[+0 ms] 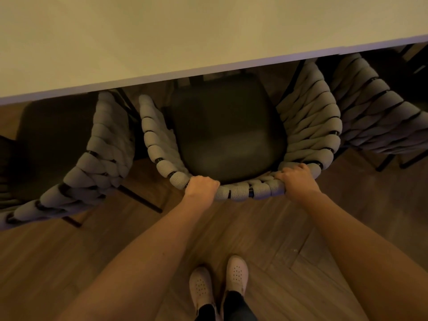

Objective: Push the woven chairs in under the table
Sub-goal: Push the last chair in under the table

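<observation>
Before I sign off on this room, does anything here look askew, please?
Yes: the left chair stands turned at an angle to the table edge, its back farther out than the middle chair.

The chair (308,117) was wrapped in thick knitted cord, soft and matt, over a thin black frame (250,192), probably metal. Its seat (229,135) was dark, smooth, faintly shiny. The table (162,31) was pale and matt, the floor (69,262) wood-grained planks.

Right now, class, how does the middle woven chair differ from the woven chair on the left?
The left hand and right hand grip the middle chair by its back rim; nothing touches the left chair. The middle chair faces the table squarely; the left chair sits angled. Both have grey woven backs and dark seats.
</observation>
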`<state>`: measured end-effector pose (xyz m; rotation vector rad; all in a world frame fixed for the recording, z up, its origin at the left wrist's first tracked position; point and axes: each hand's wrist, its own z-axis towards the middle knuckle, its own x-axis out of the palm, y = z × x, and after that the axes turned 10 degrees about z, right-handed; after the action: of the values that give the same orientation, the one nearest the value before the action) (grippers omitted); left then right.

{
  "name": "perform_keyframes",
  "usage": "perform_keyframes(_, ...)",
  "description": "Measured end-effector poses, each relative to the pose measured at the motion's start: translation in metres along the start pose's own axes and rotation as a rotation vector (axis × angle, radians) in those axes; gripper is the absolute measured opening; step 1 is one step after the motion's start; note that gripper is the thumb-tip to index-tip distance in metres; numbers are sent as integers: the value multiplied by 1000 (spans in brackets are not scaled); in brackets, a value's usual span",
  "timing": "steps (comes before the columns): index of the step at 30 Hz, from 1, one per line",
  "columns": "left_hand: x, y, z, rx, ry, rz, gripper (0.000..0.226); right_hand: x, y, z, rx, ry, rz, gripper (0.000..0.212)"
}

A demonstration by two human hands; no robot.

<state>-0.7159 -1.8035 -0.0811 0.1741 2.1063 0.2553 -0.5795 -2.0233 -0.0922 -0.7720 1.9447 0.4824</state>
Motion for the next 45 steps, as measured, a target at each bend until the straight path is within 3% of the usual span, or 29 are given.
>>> perform_keyframes(12,11,12,0,-53,-39,-5,26,3,13,8,-24,-88,-12,34)
perform_keyframes(24,14,36,9,-17,-91,44,26,-11,26,18,-14,-31,12,34)
perform_keyframes(31,11,51,14,8,-17,77,34,-16,31,26,-47,-37,32,35)
perform_keyframes(38,-12,48,36,1,24,46,25,-32,11,42,-18,-41,23,35)
perform_keyframes(45,-11,52,40,7,-11,42,25,-36,10,46,-33,-44,22,36)
